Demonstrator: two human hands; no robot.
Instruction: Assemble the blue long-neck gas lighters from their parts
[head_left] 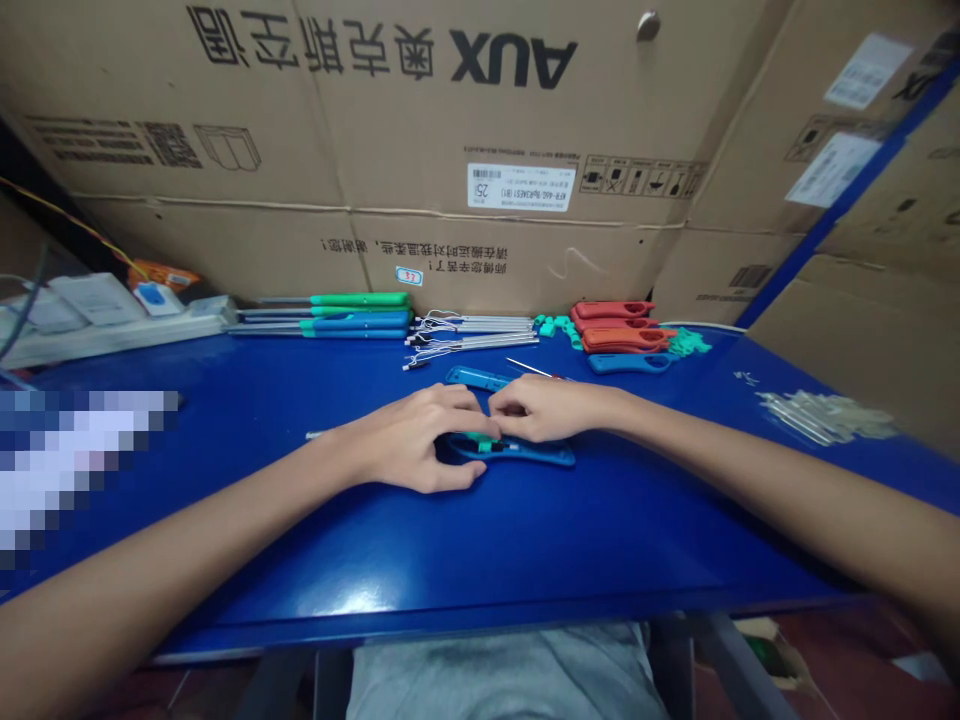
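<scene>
On the table (420,570), left fingers (456,478) grasp a blue handle (546,456), right fingers (517,429) curled, their hold unclear.

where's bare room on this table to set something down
Free: the blue table between the left hand, right hand and its near edge; also between the looped blue handle and pale strips. Crowded: the back, with metal rods and red handles, and around both hands.

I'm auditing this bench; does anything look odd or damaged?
The bold black lettering on the brown cardboard backing looks odd: it is upside down. The blue plastic shell shows no obvious damage, though the left hand partly hides it.
</scene>
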